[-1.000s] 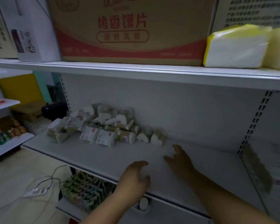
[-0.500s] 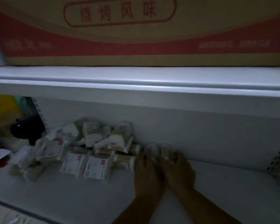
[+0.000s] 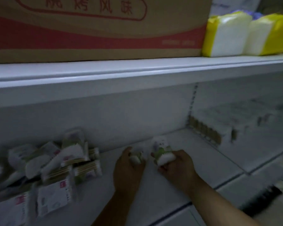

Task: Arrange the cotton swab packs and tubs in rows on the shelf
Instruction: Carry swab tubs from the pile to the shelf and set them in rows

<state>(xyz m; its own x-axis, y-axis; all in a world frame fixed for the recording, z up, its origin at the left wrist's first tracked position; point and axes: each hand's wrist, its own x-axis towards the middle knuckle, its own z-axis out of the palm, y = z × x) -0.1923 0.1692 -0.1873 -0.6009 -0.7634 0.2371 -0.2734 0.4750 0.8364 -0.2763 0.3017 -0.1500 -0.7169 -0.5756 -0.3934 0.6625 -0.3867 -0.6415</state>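
On the white shelf (image 3: 162, 198), near 6 o'clock in the view, both hands sit close together, each with one tub. Left hand (image 3: 127, 173): fingers curled round the left tub (image 3: 136, 158), which is mostly covered; only a pale end and a green band show. Right hand (image 3: 180, 168): fingers and thumb wrapped round the lower end of the right tub (image 3: 161, 150), which pokes out toward 11 o'clock from the knuckles, tilted, white top and green label visible. Whether either tub touches the shelf: cannot tell, frame blurred. Heap of packs (image 3: 55, 170) lies at 9 o'clock of the left hand, well apart from the tubs, piled unevenly against the back panel (image 3: 121, 115); wooden sticks show through the wrap. Judgement on handling: tubs look small, light, rigid plastic with a smooth wall, so likely to slip or tip if pinched by the top; best taken round the barrel and set down on the flat base. Packs look soft, thin film, light, contents able to shift; better taken by the two long edges than by a corner. Surface: painted metal, flat, probably slick, so rows may slide if nudged. Room: dim light; upper shelf (image 3: 137, 70) close overhead at 12 o'clock, carrying a cardboard box (image 3: 96, 30) and tissue packs (image 3: 227, 35) at 1 o'clock; bare shelf runs toward 3 o'clock up to blurred stock (image 3: 222, 126) in the next bay.
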